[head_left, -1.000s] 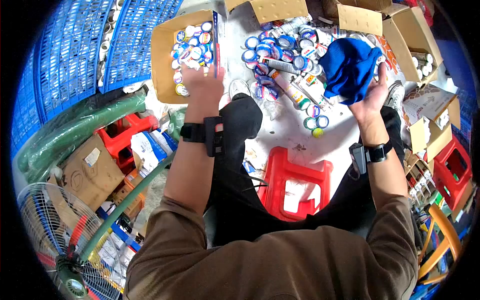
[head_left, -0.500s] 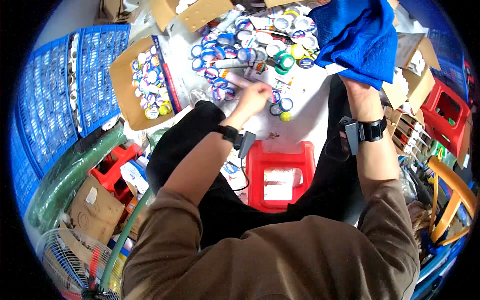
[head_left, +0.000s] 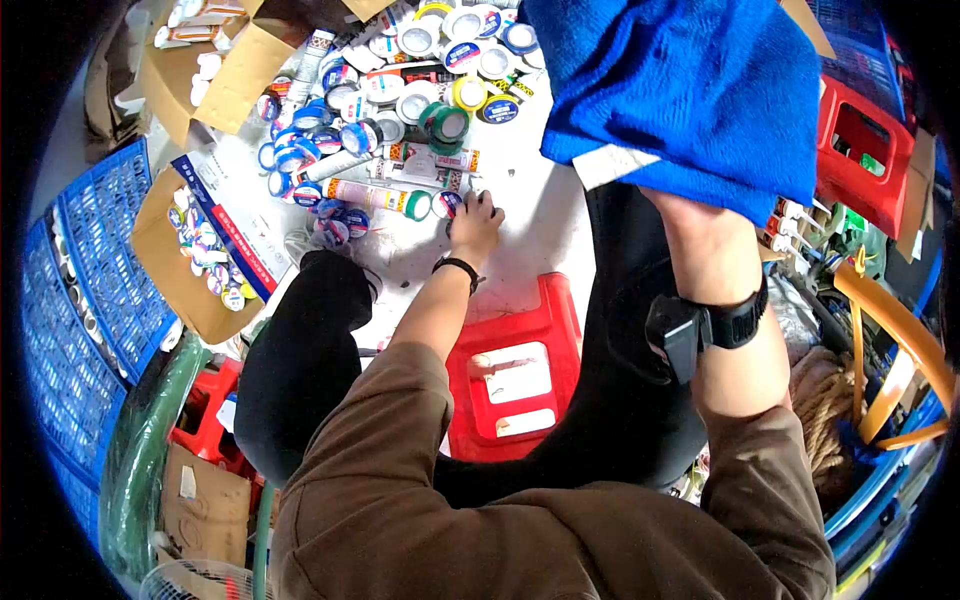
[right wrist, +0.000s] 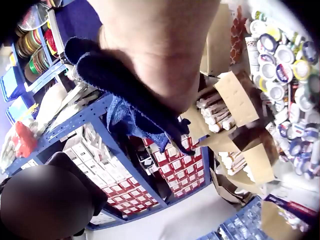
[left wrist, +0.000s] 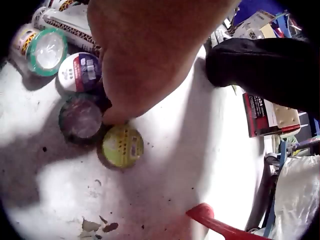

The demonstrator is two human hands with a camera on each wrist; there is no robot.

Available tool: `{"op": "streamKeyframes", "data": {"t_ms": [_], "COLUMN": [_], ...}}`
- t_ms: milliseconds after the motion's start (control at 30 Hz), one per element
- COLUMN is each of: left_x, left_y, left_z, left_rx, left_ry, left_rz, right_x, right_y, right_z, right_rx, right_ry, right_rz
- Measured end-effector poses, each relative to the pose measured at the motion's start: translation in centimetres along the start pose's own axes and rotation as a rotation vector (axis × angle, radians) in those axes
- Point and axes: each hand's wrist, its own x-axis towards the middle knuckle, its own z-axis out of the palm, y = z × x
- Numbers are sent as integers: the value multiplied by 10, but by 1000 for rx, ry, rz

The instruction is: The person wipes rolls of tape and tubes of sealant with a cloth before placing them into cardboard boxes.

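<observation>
In the head view my left hand (head_left: 477, 228) is low over the white floor at the near edge of a pile of tape rolls, its fingers bent downward beside a roll with a blue and red label (head_left: 446, 204). In the left wrist view a dark-rimmed tape roll (left wrist: 81, 120) and a yellow tape roll (left wrist: 122, 146) lie right at this hand; its fingertips are hidden, so I cannot tell whether it grips one. My right hand (head_left: 690, 215) holds up a blue cloth (head_left: 690, 100) with a white label (head_left: 612, 165); the cloth covers its fingers.
Tape rolls and printed tubes (head_left: 375, 195) are heaped ahead. At left stands a cardboard box (head_left: 165, 235) of rolls, near blue crates (head_left: 105, 260). A red stool (head_left: 475, 400) sits between the legs. Another open carton (head_left: 250, 80) stands at the back.
My left hand has gone from the box of rolls rightward to the floor by the pile. My right hand has raised the blue cloth nearer the head camera. The head view has turned right.
</observation>
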Motion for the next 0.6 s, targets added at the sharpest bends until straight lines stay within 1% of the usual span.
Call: {"op": "streamKeyframes", "data": {"t_ms": [67, 100, 167, 200, 233, 300, 333, 367, 400, 433, 467, 500, 533, 567, 600], "left_x": [-1, 3, -1, -3, -14, -15, -18, -24, -26, -35, -49, -65, -73, -81, -94], "left_y": [-8, -13, -19, -21, -22, -22, -25, -28, -32, -37, -47, -54, -61, -67, -76], "left_z": [4, 7, 14, 7, -54, -88, -110, -147, -168, -206, -245, -284, -308, -322, -334], "left_rx": [-90, -86, -129, -232, -559, -997, -1244, -1491, -1677, -1895, -1954, -1963, -1785, -1608, -1470], "left_ry": [-24, -22, 58, 233, 43, 376, 379, 380, 569, 721, 771, 814, 872, 921, 738], "left_rz": [-13, -12, 55, 12, -133, -163, -200, -235, -178, -78, -19, -6, -11, -16, -77], "right_x": [-2, -4, -1, 0, 3, 8, 13, 17, 21, 25, 27, 26, 25, 13, 11], "right_y": [-1, 0, 2, 3, 4, 7, 10, 14, 20, 28, 41, 57, 78, 93, 117], "right_z": [-2, -2, -2, -1, 1, 9, 15, 22, 30, 36, 41, 40, 30, 38, 45], "right_rx": [-16, -29, -40, -55, -65, -104, -132, -173, -226, -305, -399, -499, -596, -706, -783], "right_ry": [25, 34, 54, 65, 73, 69, 71, 77, 95, 136, 181, 216, 219, 145, 112], "right_rz": [-12, -18, -35, -47, -59, -94, -125, -161, -206, -252, -291, -291, -268, -64, -231]}}
